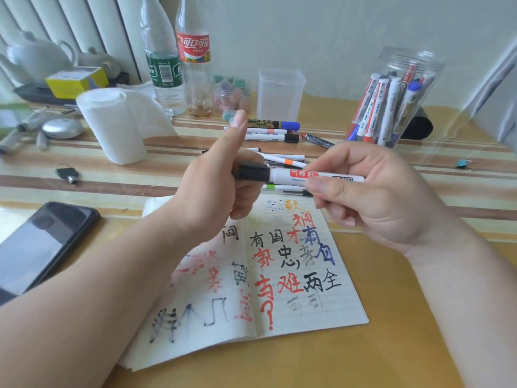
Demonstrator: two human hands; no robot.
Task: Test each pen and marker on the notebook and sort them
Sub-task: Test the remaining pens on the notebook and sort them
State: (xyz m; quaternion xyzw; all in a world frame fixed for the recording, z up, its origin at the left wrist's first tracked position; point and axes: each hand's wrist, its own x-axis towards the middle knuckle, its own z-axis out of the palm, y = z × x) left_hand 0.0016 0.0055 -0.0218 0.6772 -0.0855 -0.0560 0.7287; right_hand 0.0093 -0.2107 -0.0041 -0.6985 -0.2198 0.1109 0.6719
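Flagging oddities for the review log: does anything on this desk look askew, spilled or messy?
The notebook lies askew, and ink on its left page looks blurred, as if smeared or bled through. The clear jar seems tipped over, with markers poking from its mouth.

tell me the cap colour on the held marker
The marker has a black cap; head view shows it best.

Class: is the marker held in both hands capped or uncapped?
Capped: the black cap meets the marker barrel; no tip shows.

Black-capped white marker (302, 176), horizontal above notebook (293, 275)
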